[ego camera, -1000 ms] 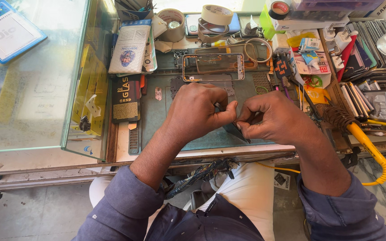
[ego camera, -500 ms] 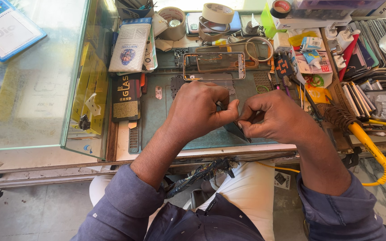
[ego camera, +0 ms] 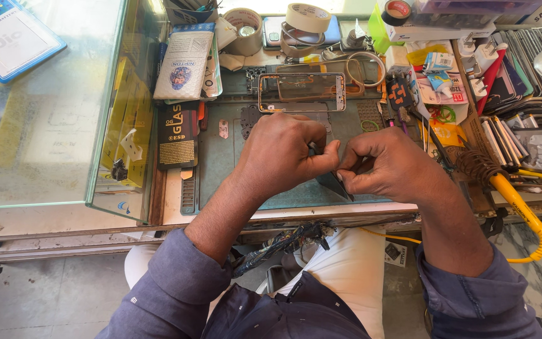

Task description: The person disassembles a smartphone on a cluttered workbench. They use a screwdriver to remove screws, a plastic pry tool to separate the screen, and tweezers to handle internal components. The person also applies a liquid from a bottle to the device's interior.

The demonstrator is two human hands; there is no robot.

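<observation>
My left hand point(ego camera: 283, 154) and my right hand point(ego camera: 387, 166) meet over a green work mat point(ego camera: 221, 166). Both pinch the same thin dark flat panel point(ego camera: 337, 186), of which only a wedge shows below my fingers. A clear film edge point(ego camera: 329, 125) pokes up between the thumbs. Just beyond my hands a bare metal phone frame point(ego camera: 302, 92) lies flat at the mat's far edge. My fingers hide most of the panel.
A glass display case point(ego camera: 45, 125) stands to the left. Tape rolls point(ego camera: 307, 17), a white packet point(ego camera: 186, 63) and a black packet point(ego camera: 177, 135) crowd the back and left. Small tools, phone cases and a yellow coiled cable point(ego camera: 522, 213) fill the right.
Both hands stay pressed together over the mat on the panel. Only the fingers have shifted slightly.
</observation>
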